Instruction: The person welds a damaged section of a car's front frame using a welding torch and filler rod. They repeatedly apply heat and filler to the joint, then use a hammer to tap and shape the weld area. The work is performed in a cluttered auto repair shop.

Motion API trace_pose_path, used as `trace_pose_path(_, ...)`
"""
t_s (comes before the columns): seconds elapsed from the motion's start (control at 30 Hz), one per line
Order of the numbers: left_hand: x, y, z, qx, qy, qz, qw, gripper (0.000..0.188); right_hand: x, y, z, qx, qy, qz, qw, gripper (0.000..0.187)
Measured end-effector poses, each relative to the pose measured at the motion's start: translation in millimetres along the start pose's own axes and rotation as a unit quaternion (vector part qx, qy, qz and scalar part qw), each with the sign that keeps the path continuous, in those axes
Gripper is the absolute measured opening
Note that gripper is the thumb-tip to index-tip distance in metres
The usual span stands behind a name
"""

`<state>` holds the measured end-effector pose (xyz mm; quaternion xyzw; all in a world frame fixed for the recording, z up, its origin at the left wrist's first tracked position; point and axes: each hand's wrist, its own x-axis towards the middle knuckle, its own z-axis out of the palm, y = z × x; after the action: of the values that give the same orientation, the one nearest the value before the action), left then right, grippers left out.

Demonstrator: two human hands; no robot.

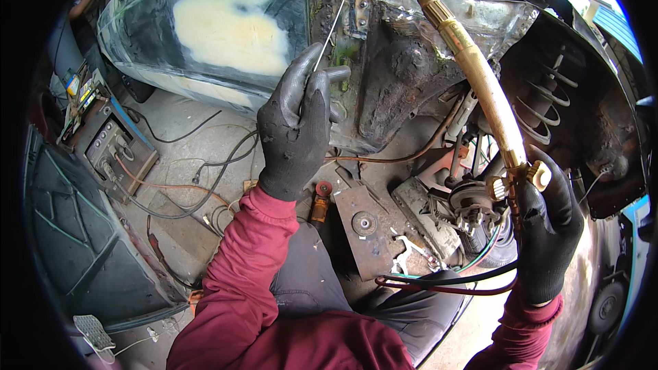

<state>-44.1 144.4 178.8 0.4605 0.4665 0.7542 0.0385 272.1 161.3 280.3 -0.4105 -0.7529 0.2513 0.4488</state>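
Observation:
Both my hands wear black gloves. My right hand is wrapped round the lower end of a brass gas welding torch, by its valve knobs. The torch's neck bends to the left at the top, where a bright flame burns against the rusty car body panel. My left hand pinches a thin metal filler rod, whose far end meets the glowing spot beside a riveted or bolted strip. Two hoses, one dark green and one red, run from the torch below my right hand.
A car door with a pale filler patch stands at the left. A welding machine with cables sits on the concrete floor. Below are an angle grinder, a metal plate with a disc, and a brake hub. A coil spring hangs at right.

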Motion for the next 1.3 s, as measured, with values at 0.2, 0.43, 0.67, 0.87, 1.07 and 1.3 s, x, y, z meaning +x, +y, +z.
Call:
trace_pose_path(0.2,6.5,-2.1,-0.3,-0.004,-0.003,0.006,1.0,0.043,2.2,4.1,2.5,0.023,0.0,-0.02,1.0,0.04)
trace_pose_path(0.43,5.3,-3.3,-0.5,0.007,-0.007,0.007,1.0,0.044,2.9,5.8,3.1,-0.027,0.003,-0.045,0.999,0.039)
trace_pose_path(0.67,5.6,-2.2,-0.5,0.008,-0.006,0.004,1.0,0.043,2.2,3.4,4.0,-0.035,0.003,-0.043,0.998,0.038)
trace_pose_path(0.87,6.7,-3.1,-0.8,0.002,-0.008,0.001,1.0,0.043,1.0,1.7,5.1,-0.055,0.005,-0.045,0.997,0.039)
trace_pose_path(1.07,8.1,-5.7,0.4,0.01,-0.012,0.019,1.0,0.048,-0.4,-0.8,4.7,-0.083,0.0,-0.061,0.995,0.039)
trace_pose_path(1.3,7.0,-4.8,0.2,-0.002,-0.005,0.007,1.0,0.042,-1.0,-2.3,5.1,-0.077,-0.002,-0.062,0.995,0.04)
